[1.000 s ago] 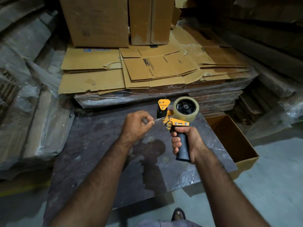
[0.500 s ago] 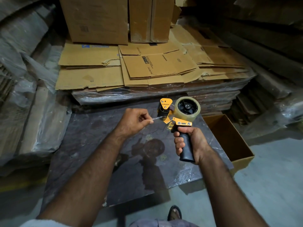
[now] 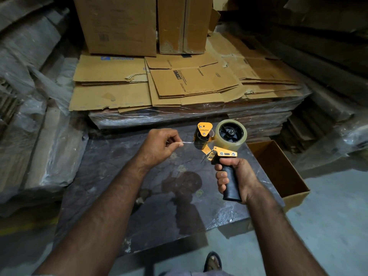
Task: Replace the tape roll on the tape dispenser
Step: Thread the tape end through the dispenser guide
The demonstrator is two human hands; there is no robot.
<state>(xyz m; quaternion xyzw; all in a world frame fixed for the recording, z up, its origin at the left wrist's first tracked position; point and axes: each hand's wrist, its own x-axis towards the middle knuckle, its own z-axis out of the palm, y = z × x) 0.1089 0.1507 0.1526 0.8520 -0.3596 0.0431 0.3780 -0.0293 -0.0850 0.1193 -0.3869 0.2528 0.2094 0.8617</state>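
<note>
My right hand (image 3: 238, 177) grips the black handle of an orange and black tape dispenser (image 3: 216, 145), held upright over a dark wrapped slab. A clear tape roll (image 3: 232, 133) sits on the dispenser's black hub. My left hand (image 3: 159, 147) is left of the dispenser, thumb and fingers pinched on the loose tape end (image 3: 187, 143), which stretches as a thin clear strip to the black roller under the orange plate.
The dark plastic-wrapped slab (image 3: 127, 176) lies under my hands. Behind it is a stack of flattened cartons (image 3: 179, 86) with upright boxes (image 3: 119, 24) on top. An open cardboard box (image 3: 278, 168) stands at the right. Wrapped bundles (image 3: 29, 136) line the left. A sandalled foot (image 3: 213, 262) shows below.
My left hand has drawn the tape end leftward away from the dispenser, lengthening the strip. The dispenser has risen a little in my right hand.
</note>
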